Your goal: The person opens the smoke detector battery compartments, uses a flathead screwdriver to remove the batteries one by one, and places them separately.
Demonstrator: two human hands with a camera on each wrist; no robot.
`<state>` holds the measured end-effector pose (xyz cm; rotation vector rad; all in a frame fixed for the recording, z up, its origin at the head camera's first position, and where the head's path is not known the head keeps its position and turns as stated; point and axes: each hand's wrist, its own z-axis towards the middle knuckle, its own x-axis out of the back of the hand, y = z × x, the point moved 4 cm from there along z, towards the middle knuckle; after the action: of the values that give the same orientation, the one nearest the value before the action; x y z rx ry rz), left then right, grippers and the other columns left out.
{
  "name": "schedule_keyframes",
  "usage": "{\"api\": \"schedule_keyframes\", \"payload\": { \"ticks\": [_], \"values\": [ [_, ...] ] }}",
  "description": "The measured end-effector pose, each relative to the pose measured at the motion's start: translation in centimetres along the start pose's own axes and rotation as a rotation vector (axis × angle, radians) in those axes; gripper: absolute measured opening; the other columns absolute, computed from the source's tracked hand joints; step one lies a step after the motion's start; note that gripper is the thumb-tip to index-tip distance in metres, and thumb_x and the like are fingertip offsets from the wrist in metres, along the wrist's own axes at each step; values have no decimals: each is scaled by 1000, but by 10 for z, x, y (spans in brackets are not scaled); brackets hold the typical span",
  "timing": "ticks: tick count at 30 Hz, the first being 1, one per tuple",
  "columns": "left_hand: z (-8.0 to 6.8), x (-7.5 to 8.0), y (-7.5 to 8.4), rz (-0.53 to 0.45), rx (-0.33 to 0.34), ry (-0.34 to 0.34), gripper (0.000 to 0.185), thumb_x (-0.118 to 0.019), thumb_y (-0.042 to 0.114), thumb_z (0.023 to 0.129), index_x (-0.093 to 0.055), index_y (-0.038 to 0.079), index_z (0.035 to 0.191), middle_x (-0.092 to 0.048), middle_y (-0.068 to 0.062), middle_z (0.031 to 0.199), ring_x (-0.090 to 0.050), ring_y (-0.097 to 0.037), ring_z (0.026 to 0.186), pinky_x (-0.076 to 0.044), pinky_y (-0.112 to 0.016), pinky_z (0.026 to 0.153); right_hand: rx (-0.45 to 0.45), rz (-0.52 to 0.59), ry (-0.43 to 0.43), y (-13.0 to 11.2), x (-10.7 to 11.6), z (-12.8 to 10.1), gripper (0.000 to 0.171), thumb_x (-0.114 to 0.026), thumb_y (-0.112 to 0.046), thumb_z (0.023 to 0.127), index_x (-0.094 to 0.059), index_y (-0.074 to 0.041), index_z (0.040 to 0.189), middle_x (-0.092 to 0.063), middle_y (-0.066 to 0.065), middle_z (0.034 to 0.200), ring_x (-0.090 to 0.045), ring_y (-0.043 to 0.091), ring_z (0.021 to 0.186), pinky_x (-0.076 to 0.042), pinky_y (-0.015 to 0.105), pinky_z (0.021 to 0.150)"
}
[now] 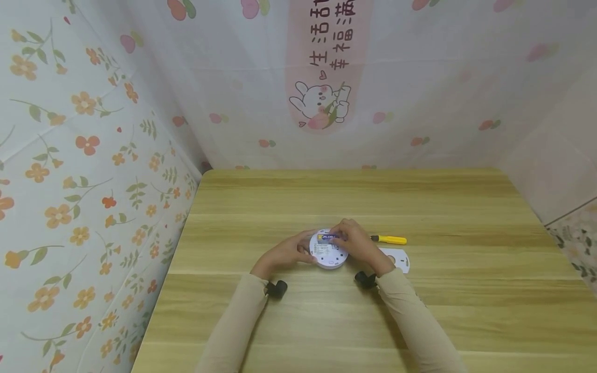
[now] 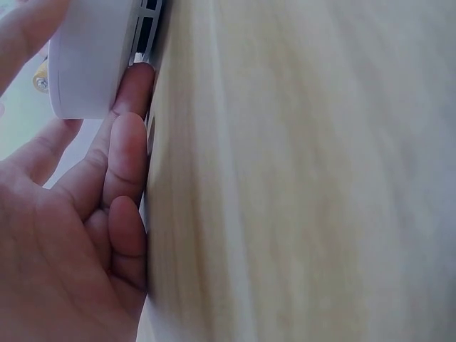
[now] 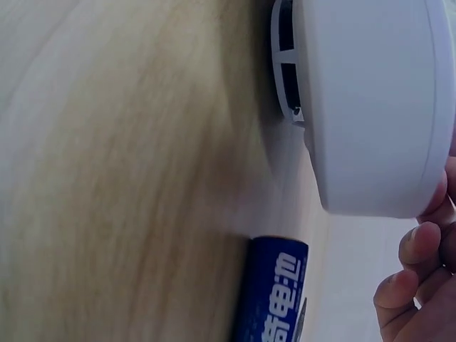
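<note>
A round white smoke detector [image 1: 329, 258] lies back side up on the wooden table, its vented side down. My left hand [image 1: 291, 250] grips its left edge, the thumb at the near side and the fingers round the rim, some reaching under it in the left wrist view. With thumb and forefinger, my right hand [image 1: 358, 242] pinches a battery [image 1: 322, 238] at the slot in the detector's back. The battery's metal end [image 2: 41, 78] juts above the face in the left wrist view. Another blue battery [image 3: 274, 288] lies on the table below the right hand, hidden in the head view.
Right of the detector lies a white mounting plate [image 1: 401, 260], partly behind the right wrist. A yellow-handled screwdriver [image 1: 393, 240] rests beyond it. Patterned cloths hang at the table's left side and back.
</note>
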<state>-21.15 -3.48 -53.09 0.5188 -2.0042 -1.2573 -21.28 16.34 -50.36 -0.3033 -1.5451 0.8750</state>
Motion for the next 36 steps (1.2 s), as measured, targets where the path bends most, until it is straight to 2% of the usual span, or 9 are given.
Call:
{"api": "schedule_keyframes", "payload": {
  "ticks": [6,15,24,30,36],
  "values": [
    [-1,0,1,-17,8,1,79,-76,25,82,-35,30,149,-63,-4,122,-59,-15,96,-47,-32,87,-25,17,10,4,5,-6,16,-70,-14,86,-71,-8,101,-63,2,95,-51,18,94,-44,32,82],
    [-3,0,0,1,9,18,80,-78,26,81,-35,30,149,-62,-4,118,-58,-16,95,-46,-32,87,-37,-4,47,16,17,-17,14,-72,-11,84,-72,-9,98,-61,1,90,-52,18,91,-47,36,83],
    [1,-1,-2,-3,0,12,82,-78,26,80,-34,31,149,-62,-4,119,-59,-15,95,-46,-33,87,-78,-8,48,27,28,-33,21,-74,-15,84,-72,-10,104,-64,3,94,-54,21,95,-45,39,85],
    [1,-2,-1,-5,3,13,83,-78,28,80,-33,30,150,-62,-5,121,-59,-16,97,-46,-34,89,-63,-10,67,30,35,-44,16,-73,-9,83,-72,-5,99,-66,8,97,-57,25,95,-47,40,84],
    [0,-1,-1,-13,6,10,82,-78,26,80,-34,30,150,-63,-6,120,-59,-16,97,-46,-34,89,-99,10,53,35,37,-56,10,-72,-7,82,-71,-6,91,-65,7,95,-54,22,93,-46,35,81]
  ]
}}
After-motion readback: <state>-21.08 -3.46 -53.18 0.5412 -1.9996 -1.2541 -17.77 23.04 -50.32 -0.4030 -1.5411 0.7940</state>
